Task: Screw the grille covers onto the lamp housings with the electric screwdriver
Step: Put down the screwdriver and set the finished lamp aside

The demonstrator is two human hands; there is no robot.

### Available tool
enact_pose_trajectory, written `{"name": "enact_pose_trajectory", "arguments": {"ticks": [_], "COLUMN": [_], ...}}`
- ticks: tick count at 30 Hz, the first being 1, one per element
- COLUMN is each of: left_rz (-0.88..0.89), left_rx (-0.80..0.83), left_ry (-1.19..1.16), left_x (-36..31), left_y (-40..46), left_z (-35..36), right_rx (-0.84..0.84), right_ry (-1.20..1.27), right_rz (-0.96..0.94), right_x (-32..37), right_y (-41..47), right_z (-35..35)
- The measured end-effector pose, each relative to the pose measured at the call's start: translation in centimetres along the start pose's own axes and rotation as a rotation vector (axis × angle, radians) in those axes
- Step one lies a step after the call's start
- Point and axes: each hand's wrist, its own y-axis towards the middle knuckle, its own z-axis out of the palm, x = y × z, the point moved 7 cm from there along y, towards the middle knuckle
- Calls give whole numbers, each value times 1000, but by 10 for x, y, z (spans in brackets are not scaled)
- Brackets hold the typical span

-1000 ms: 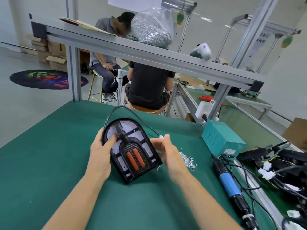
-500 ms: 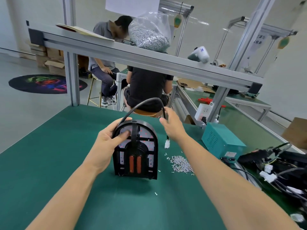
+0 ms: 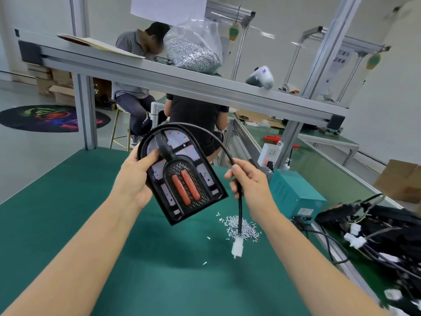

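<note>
L hand (image 3: 133, 182) grips the lamp (image 3: 182, 176) by its left edge, thumb pressed flat on the lamp's face near the arched top, other fingers curled behind, out of sight. Lamp is held off the counter (image 3: 57, 215), tilted, arch end up, w/ a black grille (image 3: 185, 187) and two orange bars in its middle. R hand (image 3: 251, 187), just right of the lamp, pinches the cable (image 3: 239, 206): fingers curled round it, thumb on top. Cable loops from the lamp's top over to the R hand, then hangs down to a white plug (image 3: 237, 247). Screws (image 3: 241, 226) lie in a loose pile on the counter below-right of the lamp, behind the hanging cable. Teal box (image 3: 293, 195) sits right of the lamp, past the R hand.
</note>
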Motion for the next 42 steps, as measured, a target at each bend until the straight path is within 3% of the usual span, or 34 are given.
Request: {"name": "enact_pose_trajectory", "arguments": {"ticks": [4,8,12,16,28,35,42], "left_rz": [-153,-264,-356,-524,-660,-540,-411], "left_rx": [-48,-67,-50,36,270,544,679], "left_ry": [20,115,231,329,422,416,418], "left_x": [18,34,51,81,154,175,197], "left_y": [0,-2,-4,-15,-50,-88,-110], "left_z": [8,15,29,56,170,226,293], "right_rx": [-51,-7,153,133,-275,-509,-694], "right_ry": [182,175,-239,-483,-344,-273,-311], "right_rz": [199,365,382,311,212,223,178], "right_x": [-20,-26,-18,-7,12,38,75], "right_y": [-18,-34,-54,-69,-106,-119,-134], "right_z": [-7,-11,-17,-36,-130,-199,-261]}}
